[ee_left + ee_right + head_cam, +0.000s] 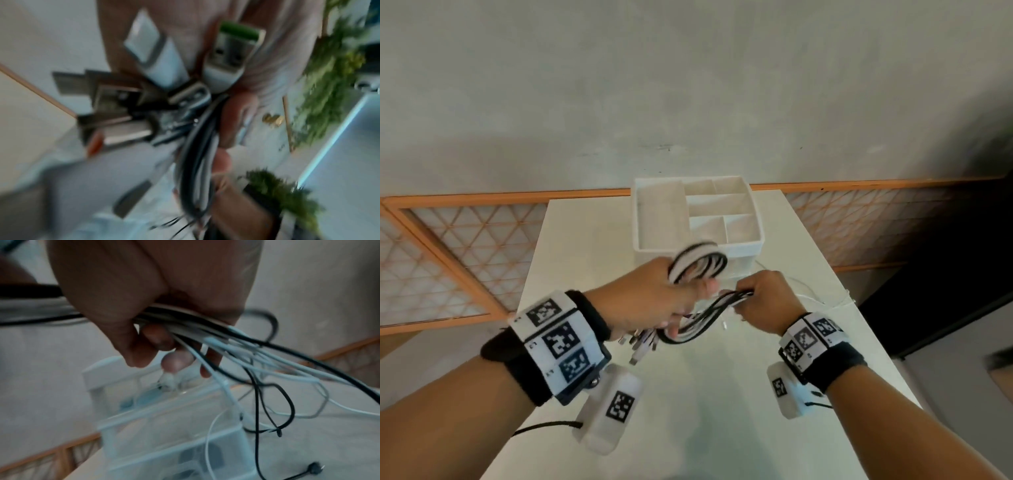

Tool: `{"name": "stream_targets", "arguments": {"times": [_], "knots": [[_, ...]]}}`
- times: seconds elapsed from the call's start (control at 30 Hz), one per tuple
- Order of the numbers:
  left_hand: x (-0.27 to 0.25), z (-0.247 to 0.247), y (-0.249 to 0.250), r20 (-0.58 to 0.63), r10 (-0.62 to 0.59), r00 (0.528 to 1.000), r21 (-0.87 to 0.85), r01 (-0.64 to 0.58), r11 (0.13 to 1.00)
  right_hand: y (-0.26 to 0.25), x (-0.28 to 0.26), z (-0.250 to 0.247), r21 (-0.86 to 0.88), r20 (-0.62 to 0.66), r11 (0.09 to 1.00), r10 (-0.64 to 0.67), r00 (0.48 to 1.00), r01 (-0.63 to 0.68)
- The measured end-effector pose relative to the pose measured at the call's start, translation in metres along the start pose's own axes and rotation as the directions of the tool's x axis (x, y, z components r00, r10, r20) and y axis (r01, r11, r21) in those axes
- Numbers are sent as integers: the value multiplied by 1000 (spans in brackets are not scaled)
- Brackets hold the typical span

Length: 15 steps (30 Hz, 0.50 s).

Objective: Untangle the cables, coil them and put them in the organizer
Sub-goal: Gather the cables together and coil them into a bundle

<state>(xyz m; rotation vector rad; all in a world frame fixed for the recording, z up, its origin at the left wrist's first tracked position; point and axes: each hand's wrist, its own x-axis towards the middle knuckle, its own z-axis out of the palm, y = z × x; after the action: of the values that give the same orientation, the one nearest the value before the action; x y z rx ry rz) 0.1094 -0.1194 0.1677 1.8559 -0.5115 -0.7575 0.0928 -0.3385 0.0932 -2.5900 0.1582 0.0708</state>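
The left hand point(654, 294) is gripping a bundle of black and white cables point(702, 313) above the white table point(705, 394), with a coil of loops point(698, 260) wrapping over its fingers and a cluster of plugs point(640, 342) hanging out below the palm; the left wrist view is showing those plugs point(185, 78) fanning out close to the lens, blurred. The right hand point(763, 298) is closing its fingers around the same bundle just beside the left, so both hands are clamping on the cables and sitting close together. From the right hand, loose tails point(267, 369) are trailing down onto the table, some black, some white, looping over each other near the organizer point(743, 246), which is standing at the far side of the table with its top compartments open and bare (the clear drawers below seem to be holding something dark, too blurred to name). The cables look light, soft and floppy, so they are likely going to spring out of the coil if the grip loosens, and the smooth jackets may be sliding against each other. The steadiest hold is probably across the crossing point of the loops, pinching all strands together, while the other hand is feeding the slack tails round; pulling by the plugs looks riskier, since a snagged tail could be tightening a knot.
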Motion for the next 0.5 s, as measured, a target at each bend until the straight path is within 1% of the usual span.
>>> {"name": "stream_targets", "arguments": {"times": [0.07,0.1,0.17,0.2,0.23,0.3,0.37,0.4,0.43,0.5], "knots": [[7,6,-20,-36,-42,998,220,49,974,6,3,-8,-107,-80,992,59,995,-68],[10,10,-27,-52,-67,996,279,79,957,3,3,-11,-161,-123,984,54,991,-73],[19,16,-40,-94,-136,986,302,158,940,-7,1,-15,-215,-203,974,24,979,-69],[21,20,-42,-111,-166,980,303,192,933,-12,0,-17,-215,-240,974,12,971,-65],[23,24,-42,-119,-194,974,291,221,931,-15,-1,-19,-207,-267,976,3,964,-60],[25,28,-42,-103,-222,970,218,240,946,-15,-2,-21,-141,-308,990,-48,950,5],[24,23,-41,-117,-188,975,190,208,959,-7,-4,-25,-64,-310,992,-121,943,106],[23,17,-40,-143,-168,975,181,193,964,-2,-5,-29,-34,-288,990,-141,947,137],[22,11,-39,-174,-152,973,158,180,971,4,-6,-33,-14,-239,991,-133,962,133],[18,-1,-33,-223,-115,968,96,139,986,16,-7,-37,-3,-125,999,-38,991,38]]}}
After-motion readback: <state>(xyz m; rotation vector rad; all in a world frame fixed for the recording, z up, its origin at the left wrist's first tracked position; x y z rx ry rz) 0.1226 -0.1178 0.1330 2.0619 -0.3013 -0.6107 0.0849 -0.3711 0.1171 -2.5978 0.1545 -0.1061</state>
